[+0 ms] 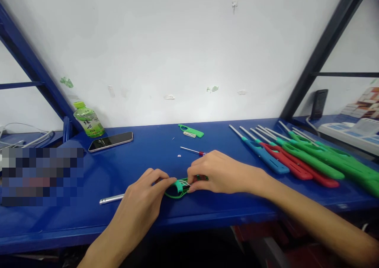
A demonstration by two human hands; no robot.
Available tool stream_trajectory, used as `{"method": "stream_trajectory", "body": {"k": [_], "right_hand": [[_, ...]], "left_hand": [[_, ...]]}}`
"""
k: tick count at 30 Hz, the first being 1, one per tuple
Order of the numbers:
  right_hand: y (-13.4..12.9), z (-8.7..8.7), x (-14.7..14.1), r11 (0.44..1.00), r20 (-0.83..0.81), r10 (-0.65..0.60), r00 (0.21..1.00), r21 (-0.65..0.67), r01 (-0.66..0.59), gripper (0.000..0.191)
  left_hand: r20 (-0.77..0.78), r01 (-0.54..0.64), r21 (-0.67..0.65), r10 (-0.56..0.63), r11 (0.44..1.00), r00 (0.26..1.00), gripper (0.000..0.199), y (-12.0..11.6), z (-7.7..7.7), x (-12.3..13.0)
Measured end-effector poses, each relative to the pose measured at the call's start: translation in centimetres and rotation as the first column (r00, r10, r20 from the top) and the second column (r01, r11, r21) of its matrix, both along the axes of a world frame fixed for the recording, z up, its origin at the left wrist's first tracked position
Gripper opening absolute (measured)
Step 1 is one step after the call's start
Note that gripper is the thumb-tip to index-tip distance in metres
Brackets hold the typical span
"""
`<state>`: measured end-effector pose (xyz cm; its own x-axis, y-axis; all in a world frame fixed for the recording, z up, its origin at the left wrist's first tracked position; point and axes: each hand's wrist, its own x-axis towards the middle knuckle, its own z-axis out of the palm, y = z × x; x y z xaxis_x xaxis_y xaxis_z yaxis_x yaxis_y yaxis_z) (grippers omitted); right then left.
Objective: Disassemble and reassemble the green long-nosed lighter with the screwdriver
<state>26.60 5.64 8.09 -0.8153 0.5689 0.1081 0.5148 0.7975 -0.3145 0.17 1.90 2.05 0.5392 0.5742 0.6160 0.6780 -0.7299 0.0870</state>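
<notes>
the step in hand looks like work on the inner parts of an opened, long-nosed lighter with a green plastic handle (174,196), which lies near the front edge of the blue metal table (148,153); its silver metal tube (111,199) points left, and a thin white wire (185,183) shows inside the handle, beside the teal plastic collar (178,185).

the left hand (146,195) is clamped over the front of the lighter, thumb and fingers at the collar; the right hand (214,171) has its thumb and forefinger brought close at the inner parts, though i cannot tell whether they pinch the wire, some other small piece or nothing.

as i judge it, the next move calls for a steady left hold and small, careful fingertip work on the right, with the wire kept clear of the handle's rim; the loose green plastic half-shell (197,133) near the wall seems to be the matching cover, so the handle is not yet closed; a slim screwdriver with a red handle and metal shaft (192,150) lies just beyond the right hand, within easy reach; the row of blue, red and green plastic lighters (263,155) rests well apart to the right.
</notes>
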Motion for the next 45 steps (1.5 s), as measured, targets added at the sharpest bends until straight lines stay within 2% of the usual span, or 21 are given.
{"method": "stream_trajectory", "body": {"k": [6,10,19,25,29,36,45], "right_hand": [[-0.4,0.4,0.0,0.998,-0.035,-0.055,0.998,-0.001,0.055,0.025],[-0.4,0.5,0.2,0.992,-0.045,-0.093,0.995,0.08,0.096,0.013],[0.3,-0.6,-0.2,0.978,0.121,-0.028,0.992,0.208,0.002,0.02],[0.2,-0.9,-0.5,0.916,0.242,0.01,0.97,0.386,-0.106,0.022],[0.2,-1.1,-0.7,0.892,0.273,0.017,0.962,0.431,-0.138,0.023],[0.2,-1.4,-0.8,0.894,0.187,-0.075,0.98,0.449,-0.017,0.031],[0.1,-1.6,-0.8,0.916,0.115,-0.139,0.984,0.392,0.083,0.027]], "left_hand": [[-0.005,0.007,0.002,-0.007,1.0,1.0,0.035,0.0,0.0,0.0],[-0.005,0.011,0.011,-0.011,1.0,1.0,0.033,-0.1,0.1,0.0],[-0.024,0.009,0.002,-0.009,1.0,1.0,0.033,0.0,0.1,0.1],[-0.025,0.007,0.009,-0.007,1.0,1.0,0.033,0.1,-0.1,-0.1],[-0.027,0.009,0.0,-0.009,1.0,1.0,0.031,0.2,-0.1,-0.2],[-0.025,0.01,0.011,-0.01,1.0,1.0,0.03,0.1,-0.3,-0.1],[-0.043,0.009,0.048,-0.007,0.999,0.999,0.036,0.1,-0.5,-0.3]]}}
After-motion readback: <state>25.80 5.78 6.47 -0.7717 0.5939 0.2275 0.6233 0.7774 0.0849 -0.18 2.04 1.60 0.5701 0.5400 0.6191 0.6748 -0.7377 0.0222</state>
